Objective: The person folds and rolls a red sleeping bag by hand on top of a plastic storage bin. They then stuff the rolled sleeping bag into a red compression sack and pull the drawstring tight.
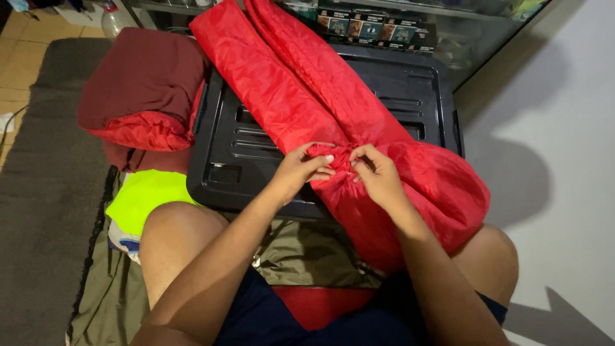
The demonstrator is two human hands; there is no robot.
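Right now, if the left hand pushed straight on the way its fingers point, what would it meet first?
The left hand points rightward across the bunched red fabric it already pinches. Going straight on, it would likely meet the right hand first, whose fingertips pinch the same gather just opposite. Depth between them is unclear.

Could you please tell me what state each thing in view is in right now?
Red fabric: bunched at the middle, stretched across the black lid.
Black lid: lying flat under the fabric.
Maroon cloth: folded in a pile.
Yellow cloth: folded, beside the knee.
Left hand: pinching the bunched fabric.
Right hand: pinching the bunched fabric.
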